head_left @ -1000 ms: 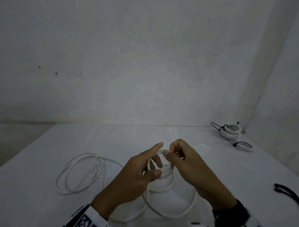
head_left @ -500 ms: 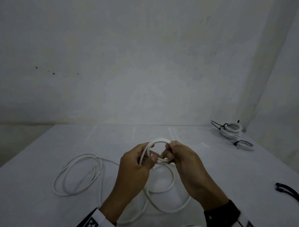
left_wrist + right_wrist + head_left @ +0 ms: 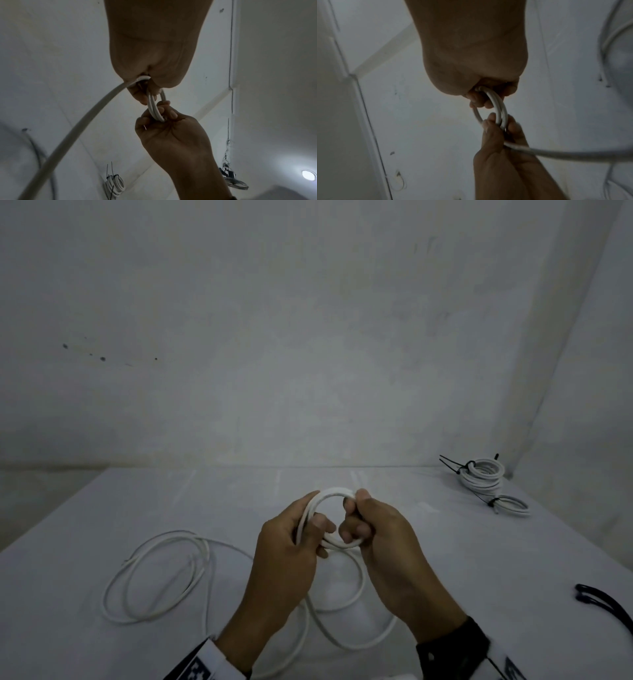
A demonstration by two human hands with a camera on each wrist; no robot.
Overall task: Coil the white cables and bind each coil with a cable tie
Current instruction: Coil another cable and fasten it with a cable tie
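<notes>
A small coil (image 3: 334, 493) of white cable, two turns thick, stands upright above the table between my hands. My left hand (image 3: 301, 529) grips its left side, fingers curled round the turns (image 3: 152, 104). My right hand (image 3: 359, 522) grips its right side, fingers curled round the strands (image 3: 498, 105). The rest of the white cable (image 3: 150, 573) trails down from the coil and lies in loose loops on the table to the left and under my wrists. Black cable ties (image 3: 603, 604) lie at the right edge.
Several coils bound with black ties (image 3: 483, 477) are stacked at the table's (image 3: 102, 508) far right corner, one more coil (image 3: 512, 505) beside them. Grey walls stand behind and to the right.
Both hands have drawn the cable into a round upright coil and lifted it slightly. The left fingers, stretched out a second ago, now curl round the turns.
</notes>
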